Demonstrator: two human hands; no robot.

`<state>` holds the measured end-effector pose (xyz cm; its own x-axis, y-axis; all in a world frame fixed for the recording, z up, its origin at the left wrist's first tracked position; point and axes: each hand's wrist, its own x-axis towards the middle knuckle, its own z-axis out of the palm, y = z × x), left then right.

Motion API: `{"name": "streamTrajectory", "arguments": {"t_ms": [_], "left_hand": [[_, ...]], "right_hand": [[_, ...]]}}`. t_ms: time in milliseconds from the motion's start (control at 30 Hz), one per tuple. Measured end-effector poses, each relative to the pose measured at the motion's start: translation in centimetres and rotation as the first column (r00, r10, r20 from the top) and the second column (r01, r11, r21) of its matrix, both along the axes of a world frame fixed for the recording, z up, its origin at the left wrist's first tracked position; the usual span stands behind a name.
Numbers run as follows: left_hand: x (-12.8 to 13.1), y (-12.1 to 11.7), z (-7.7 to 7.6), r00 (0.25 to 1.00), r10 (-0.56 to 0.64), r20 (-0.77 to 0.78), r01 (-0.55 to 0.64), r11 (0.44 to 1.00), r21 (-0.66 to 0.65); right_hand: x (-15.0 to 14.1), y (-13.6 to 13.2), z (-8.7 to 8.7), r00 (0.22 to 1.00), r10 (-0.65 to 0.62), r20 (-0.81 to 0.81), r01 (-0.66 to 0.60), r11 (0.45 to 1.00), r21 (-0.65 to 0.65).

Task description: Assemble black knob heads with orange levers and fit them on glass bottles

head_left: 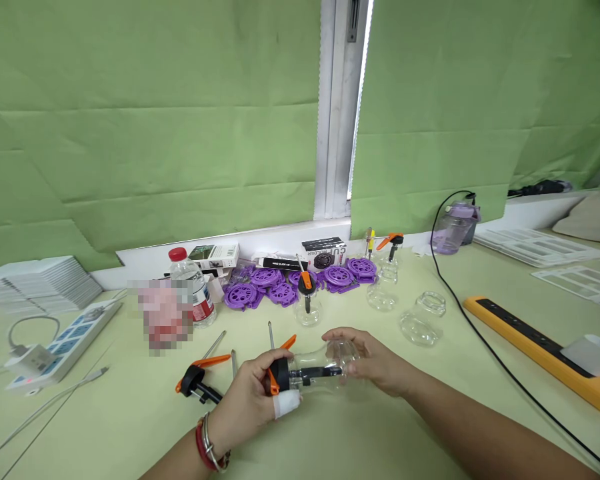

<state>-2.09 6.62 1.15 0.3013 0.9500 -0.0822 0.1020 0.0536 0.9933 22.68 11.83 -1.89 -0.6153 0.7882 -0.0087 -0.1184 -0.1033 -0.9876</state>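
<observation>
A clear bottle (325, 357) lies sideways between my hands, low over the table. My left hand (253, 393), with white tape on one finger, grips the black cap with an orange lever at the bottle's neck. My right hand (377, 360) is wrapped round the wide end. A black tube shows inside the bottle. Left of my left hand lies a loose pump top (194, 381), black with an orange lever and a thin metal stem. Beyond my hands stands another clear bottle (308, 312) with a pump top fitted. An open clear bottle (423, 323) lies to the right.
Purple round plastic parts (280, 293) are piled against the wall, beside small boxes (325, 253) and a red-capped water bottle (200, 297). A white power strip (75, 340) is at left. On the right are an orange-and-black bar (530, 347), a black cable (485, 347) and a purple jug (455, 230).
</observation>
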Motion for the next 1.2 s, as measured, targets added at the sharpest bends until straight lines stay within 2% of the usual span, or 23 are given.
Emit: {"name": "streamTrajectory", "arguments": {"t_ms": [100,167,300,433,533,733,967,1067,1200], "left_hand": [[0.0,0.1,-0.3,1.0,-0.01,-0.01,0.01,1.0,0.024],[-0.1,0.1,-0.4,1.0,-0.008,-0.021,0.009,0.999,0.033],[-0.2,0.2,-0.2,0.998,0.044,-0.038,-0.041,0.997,0.064],[-0.4,0.2,0.1,0.996,0.079,-0.03,-0.077,0.993,0.085],[-0.6,0.2,0.0,0.998,0.051,-0.022,-0.049,0.994,0.096],[-0.5,0.2,-0.5,0.999,0.031,-0.031,-0.028,0.995,0.091],[-0.4,0.1,-0.5,0.999,0.035,-0.036,-0.031,0.996,0.086],[-0.6,0.2,-0.2,0.998,0.048,-0.03,-0.045,0.996,0.079],[-0.8,0.5,0.1,0.996,0.09,-0.02,-0.089,0.995,0.051]], "right_hand": [[-0.4,-0.1,0.0,1.0,-0.002,-0.018,0.0,0.995,-0.096],[-0.5,-0.2,0.2,1.0,-0.018,-0.014,0.017,0.994,-0.11],[-0.1,-0.1,1.2,0.997,-0.045,-0.069,0.041,0.998,-0.053],[0.7,0.1,1.8,0.988,0.047,-0.147,-0.042,0.998,0.035],[0.9,0.2,1.6,0.99,0.056,-0.13,-0.052,0.998,0.039],[0.7,0.1,1.1,0.996,0.046,-0.071,-0.05,0.997,-0.058],[0.0,0.1,0.0,1.0,-0.023,0.005,0.023,0.989,-0.149],[0.0,0.0,0.4,1.0,-0.028,-0.011,0.026,0.993,-0.119],[0.5,-0.2,1.5,0.997,0.02,-0.076,-0.018,0.999,0.035]]}}
